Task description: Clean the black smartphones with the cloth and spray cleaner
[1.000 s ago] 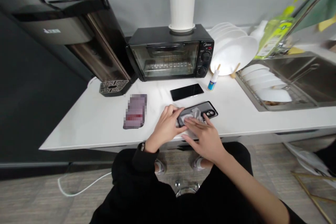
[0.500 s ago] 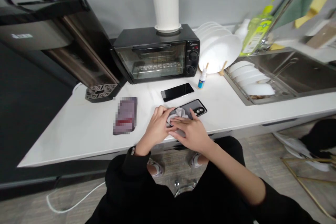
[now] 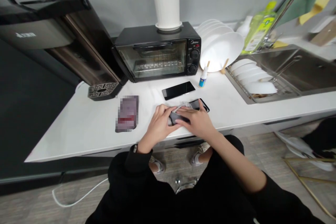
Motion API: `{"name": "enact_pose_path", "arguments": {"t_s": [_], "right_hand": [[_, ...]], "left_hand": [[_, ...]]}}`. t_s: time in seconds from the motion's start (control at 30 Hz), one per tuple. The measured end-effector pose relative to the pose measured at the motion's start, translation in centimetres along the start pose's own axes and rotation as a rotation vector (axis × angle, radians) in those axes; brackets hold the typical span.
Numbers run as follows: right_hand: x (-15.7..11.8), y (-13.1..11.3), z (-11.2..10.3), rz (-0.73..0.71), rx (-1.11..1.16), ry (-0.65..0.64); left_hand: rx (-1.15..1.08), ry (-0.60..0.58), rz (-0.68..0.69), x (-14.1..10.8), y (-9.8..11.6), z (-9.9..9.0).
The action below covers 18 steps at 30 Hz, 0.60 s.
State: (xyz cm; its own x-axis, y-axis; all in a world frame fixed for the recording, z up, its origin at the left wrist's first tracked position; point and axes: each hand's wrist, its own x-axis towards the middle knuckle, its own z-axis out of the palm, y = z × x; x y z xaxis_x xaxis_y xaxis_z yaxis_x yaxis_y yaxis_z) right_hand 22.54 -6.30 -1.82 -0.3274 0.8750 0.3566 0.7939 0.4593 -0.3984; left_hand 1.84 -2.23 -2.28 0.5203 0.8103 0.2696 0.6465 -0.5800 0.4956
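A grey phone case (image 3: 195, 104) with a black rim and a camera opening at its right end lies slantwise near the counter's front edge. My left hand (image 3: 160, 121) grips its left end between thumb and fingers. Over the middle, my right hand (image 3: 197, 120) presses a crumpled light grey cloth (image 3: 183, 105) against the case, its fingers partly covering both. Just behind lies a black phone (image 3: 178, 90), screen up. A small white spray bottle (image 3: 203, 77) with a blue label stands to the right of that phone.
A blurred-out purplish flat item (image 3: 127, 113) lies to the left. Along the back are a drinks machine (image 3: 102, 91), a toaster oven (image 3: 159, 61) bearing a white cup (image 3: 166, 3), and racked plates (image 3: 220, 50). On the right, a sink (image 3: 301, 77) holds bowls (image 3: 258, 77).
My right hand has shifted slightly right and, with the cloth, uncovered more of the case's lower middle. My left hand keeps its grip at the left end.
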Motion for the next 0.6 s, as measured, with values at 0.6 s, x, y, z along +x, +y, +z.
{"name": "enact_pose_path", "arguments": {"t_s": [0.6], "right_hand": [[-2.6, 0.7, -0.7, 0.113, -0.102, 0.125]], "left_hand": [[0.028, -0.043, 0.005, 0.5, 0.5, 0.2]]}}
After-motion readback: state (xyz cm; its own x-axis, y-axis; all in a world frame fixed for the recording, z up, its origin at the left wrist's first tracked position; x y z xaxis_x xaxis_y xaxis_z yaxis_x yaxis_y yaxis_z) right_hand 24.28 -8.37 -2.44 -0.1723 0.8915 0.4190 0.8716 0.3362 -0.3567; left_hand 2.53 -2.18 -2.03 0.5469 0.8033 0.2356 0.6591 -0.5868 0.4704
